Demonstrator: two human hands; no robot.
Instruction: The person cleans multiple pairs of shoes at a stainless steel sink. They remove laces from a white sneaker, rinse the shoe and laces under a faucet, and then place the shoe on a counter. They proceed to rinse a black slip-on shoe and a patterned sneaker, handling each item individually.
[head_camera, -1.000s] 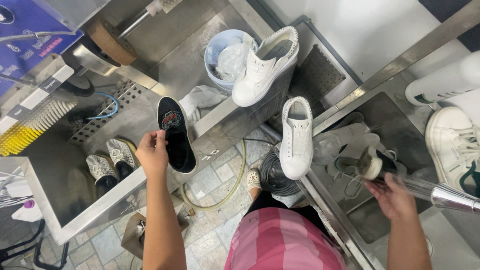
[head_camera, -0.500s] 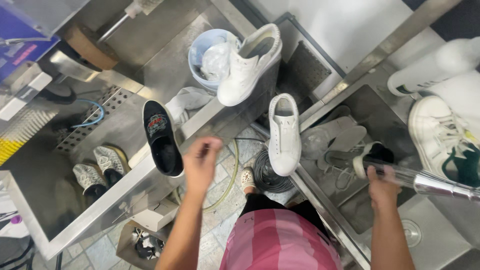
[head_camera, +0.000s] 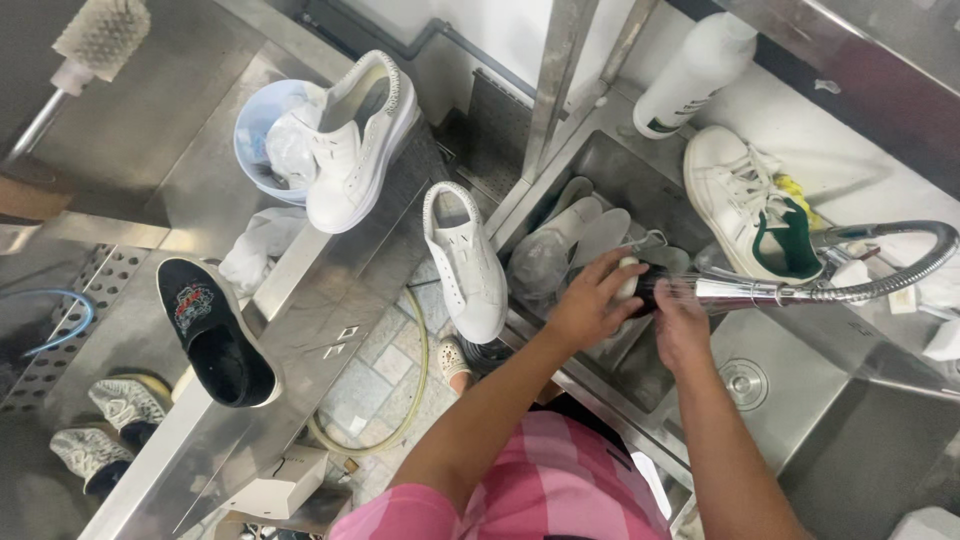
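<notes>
The left hand (head_camera: 585, 305) has been brought from the black slip-on shoe (head_camera: 215, 333) to the dark shoe (head_camera: 648, 285), gripped beside the right hand (head_camera: 682, 325), closed beneath the chrome spray hose (head_camera: 800, 290).

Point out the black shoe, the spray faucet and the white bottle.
Black shoe (head_camera: 215, 335): head view, on its dark insole.
Spray faucet (head_camera: 760, 291): head view, on the shiny metal nozzle tube.
White bottle (head_camera: 690, 72): head view, on the middle of its body.
</notes>
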